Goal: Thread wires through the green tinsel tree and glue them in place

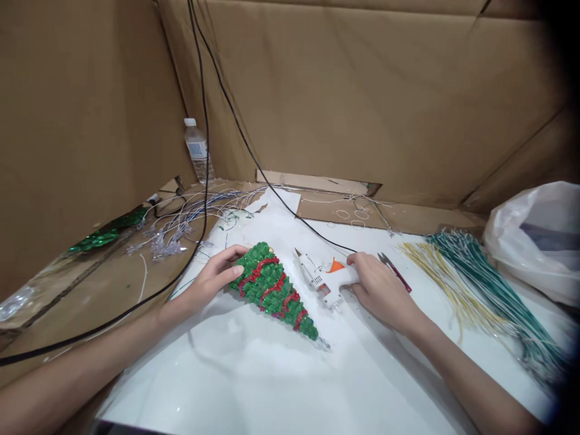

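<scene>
A small green tree with red garland lies tilted over the white table, its narrow end pointing to the lower right. My left hand grips its wide end, thumb on top. To the right, my right hand is closed around the handle of a white glue gun with an orange trigger. The gun's metal nozzle points to the upper left, near the tree. Some fingertips of my right hand are hidden behind the handle.
Red-handled snips lie right of my right hand, beside yellow wires and green wires. A plastic bag stands far right. Black cable crosses the view. Lights with white wires and a bottle are left.
</scene>
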Tool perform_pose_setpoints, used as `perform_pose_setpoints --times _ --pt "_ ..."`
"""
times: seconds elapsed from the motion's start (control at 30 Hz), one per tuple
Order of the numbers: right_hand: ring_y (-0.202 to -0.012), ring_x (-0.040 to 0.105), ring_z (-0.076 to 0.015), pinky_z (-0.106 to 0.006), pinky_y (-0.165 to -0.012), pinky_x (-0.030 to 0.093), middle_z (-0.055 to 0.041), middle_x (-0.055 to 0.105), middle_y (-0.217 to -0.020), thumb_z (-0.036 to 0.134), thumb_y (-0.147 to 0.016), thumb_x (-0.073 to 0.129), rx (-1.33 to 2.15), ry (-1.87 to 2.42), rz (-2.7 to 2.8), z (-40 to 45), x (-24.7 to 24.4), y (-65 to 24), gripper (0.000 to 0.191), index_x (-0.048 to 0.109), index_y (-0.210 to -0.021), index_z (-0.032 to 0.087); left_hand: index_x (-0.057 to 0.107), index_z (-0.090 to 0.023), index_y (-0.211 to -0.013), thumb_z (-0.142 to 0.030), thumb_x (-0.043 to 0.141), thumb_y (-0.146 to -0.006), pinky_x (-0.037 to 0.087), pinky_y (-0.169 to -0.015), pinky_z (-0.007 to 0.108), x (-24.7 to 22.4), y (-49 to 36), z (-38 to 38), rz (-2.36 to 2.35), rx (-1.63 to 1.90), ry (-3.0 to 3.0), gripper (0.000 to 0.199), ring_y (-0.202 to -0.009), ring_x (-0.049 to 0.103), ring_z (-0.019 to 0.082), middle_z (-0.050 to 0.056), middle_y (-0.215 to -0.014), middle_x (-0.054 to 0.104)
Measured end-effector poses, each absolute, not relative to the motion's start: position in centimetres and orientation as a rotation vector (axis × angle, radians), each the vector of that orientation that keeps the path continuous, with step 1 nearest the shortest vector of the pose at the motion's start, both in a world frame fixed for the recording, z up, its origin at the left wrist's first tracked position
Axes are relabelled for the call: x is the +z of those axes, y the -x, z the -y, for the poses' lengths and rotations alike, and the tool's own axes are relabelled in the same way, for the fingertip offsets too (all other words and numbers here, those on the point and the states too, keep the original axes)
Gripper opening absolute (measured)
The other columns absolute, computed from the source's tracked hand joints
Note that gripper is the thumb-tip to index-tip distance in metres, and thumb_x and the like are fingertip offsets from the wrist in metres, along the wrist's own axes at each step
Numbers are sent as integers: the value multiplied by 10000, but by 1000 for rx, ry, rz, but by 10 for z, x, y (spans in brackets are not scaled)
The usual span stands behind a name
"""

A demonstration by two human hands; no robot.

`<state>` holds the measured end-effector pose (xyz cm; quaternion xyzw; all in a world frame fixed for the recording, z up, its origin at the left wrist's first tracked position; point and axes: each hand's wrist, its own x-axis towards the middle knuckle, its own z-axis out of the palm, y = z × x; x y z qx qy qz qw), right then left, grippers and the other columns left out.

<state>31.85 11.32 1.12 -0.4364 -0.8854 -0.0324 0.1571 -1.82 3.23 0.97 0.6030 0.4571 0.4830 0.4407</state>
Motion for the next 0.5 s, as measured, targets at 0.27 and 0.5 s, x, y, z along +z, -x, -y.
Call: perform_pose_setpoints --times 0.27,0.5 --pt "-879 547 -235 -321 -741 391 -77 588 -940 52 -739 424 -71 1227 2547 -114 10 -318 271 461 -967 193 700 -203 -1021 -400 592 -814 465 -792 321 7 21 -30 -1253 1178 -1543 306 -1000 563 279 76 -1100 650" --pt "-937 558 -238 -333 -780 404 -80 596 -1019 83 -745 428 86 1277 2520 -114 10 -317 304 477 -1022 197 724 -145 -925 -478 501 -841 378 -977 380 2 26 -36 -1209 1250 -1606 409 -1071 541 304 113 -1104 663"
